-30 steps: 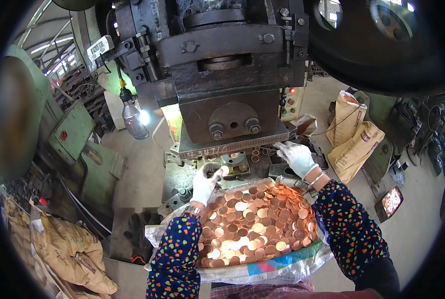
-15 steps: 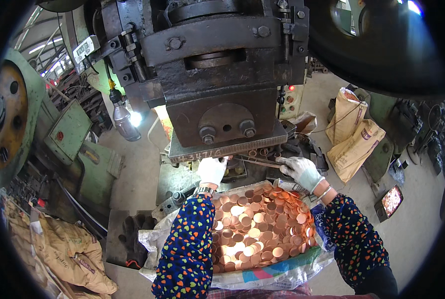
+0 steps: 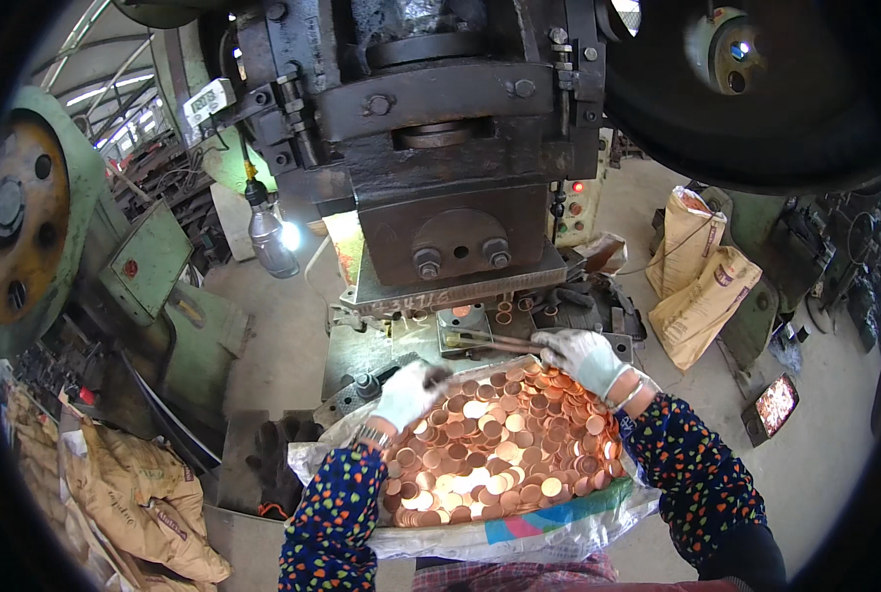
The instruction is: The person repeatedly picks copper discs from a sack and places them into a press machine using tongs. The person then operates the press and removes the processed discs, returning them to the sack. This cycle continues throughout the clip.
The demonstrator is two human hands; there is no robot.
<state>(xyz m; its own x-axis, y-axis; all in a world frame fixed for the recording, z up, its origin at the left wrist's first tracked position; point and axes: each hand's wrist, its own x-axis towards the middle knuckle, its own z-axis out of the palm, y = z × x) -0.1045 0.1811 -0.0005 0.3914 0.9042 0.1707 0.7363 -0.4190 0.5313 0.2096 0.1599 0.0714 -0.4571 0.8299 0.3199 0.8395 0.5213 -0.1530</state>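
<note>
My left hand (image 3: pixel 409 397), in a white glove with dark fingertips, hovers over the left edge of a heap of round copper discs (image 3: pixel 519 449). Its fingers are smeared by motion. My right hand (image 3: pixel 581 357), also gloved, is closed on long thin metal tongs (image 3: pixel 505 343), which point left across the front of the press. At their far end is a small metal die block (image 3: pixel 463 328), with a copper disc (image 3: pixel 461 311) on it below the raised press ram (image 3: pixel 450 237). Copper rings (image 3: pixel 505 312) lie just right of the die.
The discs lie on a white plastic sack (image 3: pixel 559 543) in front of me. A lit work lamp (image 3: pixel 271 237) hangs left of the ram. Paper sacks (image 3: pixel 702 296) stand on the floor at right, and others (image 3: pixel 145 503) at lower left. A dark flywheel (image 3: pixel 746 109) looms upper right.
My left hand has drawn back from under the ram, toward me and down to the left, over the discs. The right hand with the tongs has shifted slightly left and nearer. The die now shows.
</note>
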